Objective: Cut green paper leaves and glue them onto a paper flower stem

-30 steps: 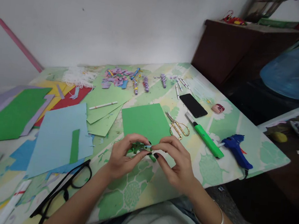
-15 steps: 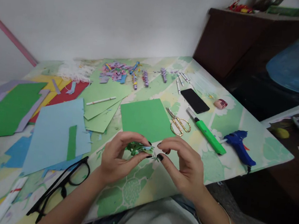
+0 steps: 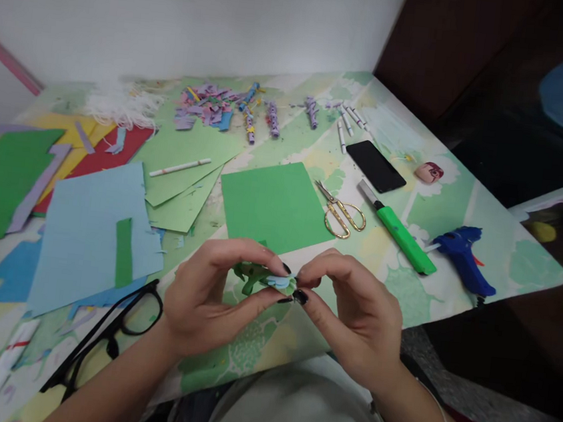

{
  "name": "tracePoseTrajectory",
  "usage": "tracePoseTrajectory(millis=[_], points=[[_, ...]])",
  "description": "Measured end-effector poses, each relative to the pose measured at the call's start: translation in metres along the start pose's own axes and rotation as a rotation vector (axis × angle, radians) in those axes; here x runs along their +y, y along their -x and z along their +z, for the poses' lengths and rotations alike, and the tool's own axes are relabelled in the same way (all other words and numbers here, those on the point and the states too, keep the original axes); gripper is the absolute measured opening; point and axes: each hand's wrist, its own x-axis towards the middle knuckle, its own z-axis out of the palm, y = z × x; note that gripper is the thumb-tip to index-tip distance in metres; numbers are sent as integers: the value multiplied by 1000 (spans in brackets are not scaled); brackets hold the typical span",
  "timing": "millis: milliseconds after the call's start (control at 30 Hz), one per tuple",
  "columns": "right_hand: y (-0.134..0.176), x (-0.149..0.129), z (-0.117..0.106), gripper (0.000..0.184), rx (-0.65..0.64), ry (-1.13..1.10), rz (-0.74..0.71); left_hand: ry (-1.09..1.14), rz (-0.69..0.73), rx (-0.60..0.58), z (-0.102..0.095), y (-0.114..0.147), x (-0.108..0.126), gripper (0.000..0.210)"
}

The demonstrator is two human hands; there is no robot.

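My left hand (image 3: 212, 298) pinches a small curled craft piece (image 3: 279, 282) of green and light-blue paper or foam between thumb and fingertips. A green looped strip of it shows in the hollow of that hand. From the other side, the thumb and forefinger of my right hand (image 3: 351, 312) close on the piece's right end. Both hands are above the front of the table, just before a green sheet (image 3: 275, 203). Gold-handled scissors (image 3: 339, 212) lie beyond my right hand.
To the right lie a green-handled cutter (image 3: 402, 237), a blue glue gun (image 3: 465, 257) and a black phone (image 3: 375, 166). Black glasses (image 3: 111, 341), a light-blue sheet (image 3: 88, 231) and coloured sheets are on the left. Paper scraps (image 3: 207, 104) and wrapped tubes (image 3: 272, 119) lie at the back.
My right fingertips have come in from beside the craft piece to its right end. The camera view has tipped down slightly, so the table sits higher.
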Motion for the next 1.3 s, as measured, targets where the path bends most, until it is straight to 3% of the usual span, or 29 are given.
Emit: tracePoseTrajectory(millis=[333,567,733,900,1000,1067,1100,1300], points=[[2,1,1,20,24,-12,41,31,-84,5,5,2,5,58],[3,5,-3,21,14,5,44,0,-61,-22,3,2,2,54],[1,12,-6,25,58,61,44,-150,-34,-7,0,2,-3,50],[-13,11,-13,24,70,192,-69,-312,-4,-39,-4,-6,-6,48],[-33,20,-31,14,154,386,-88,-346,-4,-25,-9,-20,-6,47],[-50,33,-47,6,134,715,24,-366,3,-5,-14,-33,-4,44],[-58,41,-54,5,53,939,149,-377,10,6,-17,-41,-2,42],[-88,86,-69,12,-17,1180,406,-396,105,85,-27,-71,14,32]])
